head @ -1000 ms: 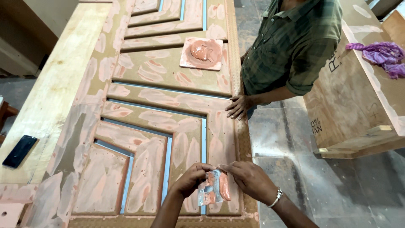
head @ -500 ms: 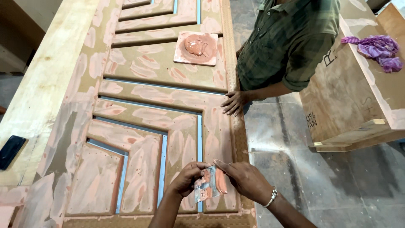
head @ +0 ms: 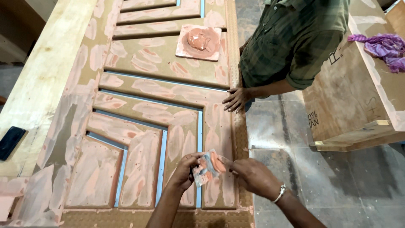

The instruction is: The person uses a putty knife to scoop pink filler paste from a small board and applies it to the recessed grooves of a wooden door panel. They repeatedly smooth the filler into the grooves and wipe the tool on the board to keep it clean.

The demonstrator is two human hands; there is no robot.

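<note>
A carved wooden door panel (head: pixel 139 105) lies flat, smeared all over with pinkish putty. Over its near right corner, my left hand (head: pixel 184 171) and my right hand (head: pixel 252 176) together pinch a small flat scraper card (head: pixel 207 166) loaded with a dab of orange-pink putty. A silver bracelet sits on my right wrist. Further up the panel, a square board (head: pixel 199 42) carries a mound of the same putty.
Another person in a green checked shirt (head: pixel 291 38) stands at the panel's right edge, one hand (head: pixel 236 99) resting on it. A plywood crate (head: pixel 358 93) with a purple cloth (head: pixel 382 44) stands right. A dark phone (head: pixel 10 141) lies on the left plank.
The view has shifted slightly, so the panel sits further left and up. My hands keep hold of the scraper card; the other person's hand stays on the panel edge.
</note>
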